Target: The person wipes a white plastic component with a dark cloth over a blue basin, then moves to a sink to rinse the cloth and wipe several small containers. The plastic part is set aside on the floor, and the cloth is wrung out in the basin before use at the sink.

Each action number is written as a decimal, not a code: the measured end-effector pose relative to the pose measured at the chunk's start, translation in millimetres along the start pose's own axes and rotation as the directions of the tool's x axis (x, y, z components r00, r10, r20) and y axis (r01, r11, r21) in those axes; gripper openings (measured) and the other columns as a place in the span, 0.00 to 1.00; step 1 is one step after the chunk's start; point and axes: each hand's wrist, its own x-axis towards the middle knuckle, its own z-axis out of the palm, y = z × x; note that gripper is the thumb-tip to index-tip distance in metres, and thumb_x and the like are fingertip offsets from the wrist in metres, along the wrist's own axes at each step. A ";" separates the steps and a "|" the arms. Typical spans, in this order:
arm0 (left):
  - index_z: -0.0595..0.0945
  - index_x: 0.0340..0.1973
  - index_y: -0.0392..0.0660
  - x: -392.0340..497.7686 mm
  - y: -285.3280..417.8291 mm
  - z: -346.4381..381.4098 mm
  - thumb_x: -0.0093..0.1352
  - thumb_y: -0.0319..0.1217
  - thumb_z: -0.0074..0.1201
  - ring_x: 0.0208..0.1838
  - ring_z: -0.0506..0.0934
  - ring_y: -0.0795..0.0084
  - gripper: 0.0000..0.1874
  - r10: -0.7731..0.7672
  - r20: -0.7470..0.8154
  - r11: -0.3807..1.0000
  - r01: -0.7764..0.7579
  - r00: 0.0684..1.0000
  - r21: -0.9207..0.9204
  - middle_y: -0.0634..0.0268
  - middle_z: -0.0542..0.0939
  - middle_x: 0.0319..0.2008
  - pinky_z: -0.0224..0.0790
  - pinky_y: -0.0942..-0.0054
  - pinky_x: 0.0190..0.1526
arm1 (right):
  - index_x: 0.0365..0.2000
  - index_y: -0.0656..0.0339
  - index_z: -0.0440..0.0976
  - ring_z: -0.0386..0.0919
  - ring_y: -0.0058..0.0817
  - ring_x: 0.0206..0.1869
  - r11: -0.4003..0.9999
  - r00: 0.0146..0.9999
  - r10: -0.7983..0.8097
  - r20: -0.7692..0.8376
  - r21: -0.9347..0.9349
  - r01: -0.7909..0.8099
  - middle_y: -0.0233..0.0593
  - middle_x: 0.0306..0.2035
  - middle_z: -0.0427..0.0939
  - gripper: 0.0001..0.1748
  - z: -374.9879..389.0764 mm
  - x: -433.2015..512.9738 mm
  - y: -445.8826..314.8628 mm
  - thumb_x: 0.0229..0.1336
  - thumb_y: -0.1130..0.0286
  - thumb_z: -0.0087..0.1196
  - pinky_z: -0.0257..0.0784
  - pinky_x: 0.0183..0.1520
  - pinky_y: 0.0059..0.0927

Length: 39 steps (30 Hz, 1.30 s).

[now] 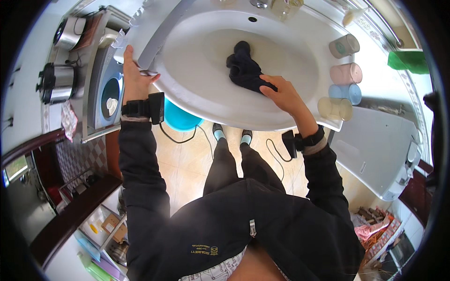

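A crumpled dark cloth [244, 68], perhaps a sock, lies in the basin of a white ceramic sink [197, 59]. My right hand [281, 92] grips the cloth's near right end between thumb and fingers. At the sink's left rim, my left hand [137, 79] holds the near end of a long white board [160, 33] with a wavy edge. One finger lies along its left side and the thumb is on the right; the rest of the grip is hidden. Shallow cloudy water seems to sit in the basin around the cloth.
Several plastic cups [345, 73] line the sink's right rim. A white appliance [376, 151] stands at the right. A turquoise basin [181, 114] sits below the left rim. Steel pots [59, 83] and a blue-grey appliance [102, 59] are at the left. Black cables [177, 141] hang from the wrist devices.
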 end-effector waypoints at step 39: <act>0.60 0.68 0.52 26.6 29.1 32.2 0.65 0.67 0.36 0.61 0.68 0.55 0.44 0.183 -0.030 0.963 -0.174 0.983 0.206 0.65 0.67 0.66 0.57 0.43 0.49 | 0.46 0.55 0.77 0.79 0.45 0.46 0.893 0.879 0.450 -0.156 0.073 -0.444 0.47 0.37 0.82 0.25 12.2 139.5 54.0 0.52 0.50 0.60 0.74 0.48 0.48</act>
